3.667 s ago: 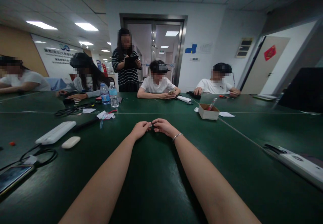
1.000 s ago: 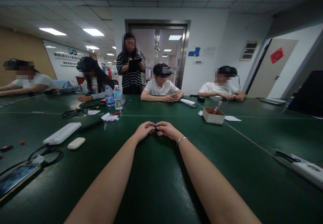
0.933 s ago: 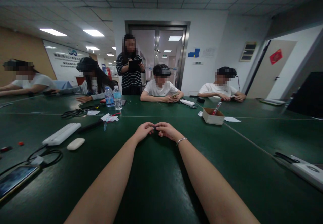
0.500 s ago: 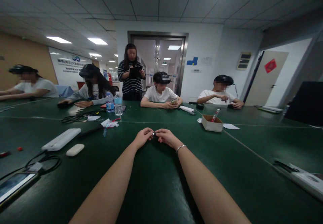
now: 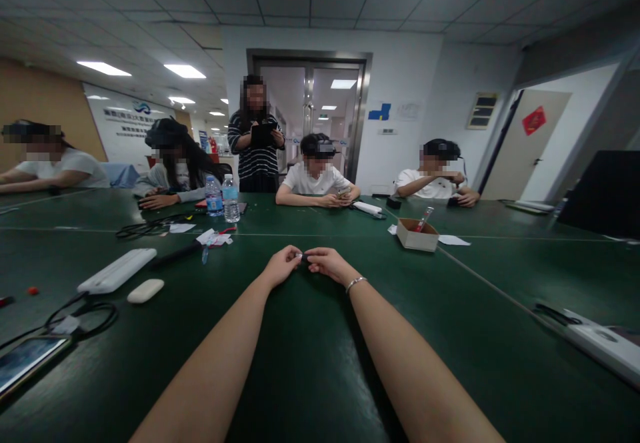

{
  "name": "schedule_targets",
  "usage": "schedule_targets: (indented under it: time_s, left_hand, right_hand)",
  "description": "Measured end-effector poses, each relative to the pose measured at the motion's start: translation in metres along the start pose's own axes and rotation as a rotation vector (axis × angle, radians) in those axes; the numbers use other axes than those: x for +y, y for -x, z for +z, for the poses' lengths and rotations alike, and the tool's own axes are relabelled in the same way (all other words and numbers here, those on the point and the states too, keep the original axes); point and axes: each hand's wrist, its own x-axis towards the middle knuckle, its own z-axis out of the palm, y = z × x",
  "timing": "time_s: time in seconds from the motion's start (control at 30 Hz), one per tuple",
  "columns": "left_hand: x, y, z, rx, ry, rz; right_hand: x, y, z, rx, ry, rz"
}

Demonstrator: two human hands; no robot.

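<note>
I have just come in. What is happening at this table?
A person's left grip and right grip, both bare hands, hold a small dark object between them over the table; it is too small to identify. An open box stands farther off to the right, two water bottles to the left. Across the table, four people sit and one stands.

Smooth, softly glossy table [image 5: 300,370]. The small held item [image 5: 302,257] has a shiny, metal-looking part; the bracelet [image 5: 356,284] looks like polished metal. The phone screen [image 5: 27,358] is glossy. Near the table's far edge, bottles [image 5: 231,200] are clear plastic; the box [image 5: 417,240] is matt cardboard.
</note>
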Motion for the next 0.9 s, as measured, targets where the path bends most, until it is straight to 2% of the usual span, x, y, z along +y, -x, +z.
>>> schedule_targets:
  time_s: [0.13, 0.23, 0.47, 0.6, 0.7, 0.8, 0.9]
  left_hand:
    - [0.008, 0.005, 0.001, 0.110, -0.277, 0.037]
    - [0.015, 0.008, 0.002, 0.161, -0.395, 0.011]
    - [0.027, 0.011, 0.003, 0.180, -0.421, -0.202]
    - [0.032, 0.012, 0.004, 0.209, -0.448, -0.240]
    - [0.033, 0.012, 0.004, 0.184, -0.437, -0.263]
    - [0.031, 0.012, 0.003, 0.191, -0.407, -0.199]
    - [0.025, 0.009, 0.003, 0.198, -0.361, -0.021]
  right_hand:
    - [0.001, 0.000, -0.001, -0.006, -0.002, -0.010]
    - [0.001, 0.001, -0.001, -0.018, -0.003, -0.022]
    - [-0.003, 0.004, 0.002, -0.067, 0.026, -0.022]
    - [-0.002, 0.004, 0.002, -0.050, 0.008, -0.027]
    - [-0.001, 0.003, 0.002, -0.024, -0.021, -0.033]
    - [-0.001, 0.002, 0.002, 0.020, -0.019, -0.020]
    - [-0.001, 0.002, 0.002, 0.040, -0.009, -0.019]
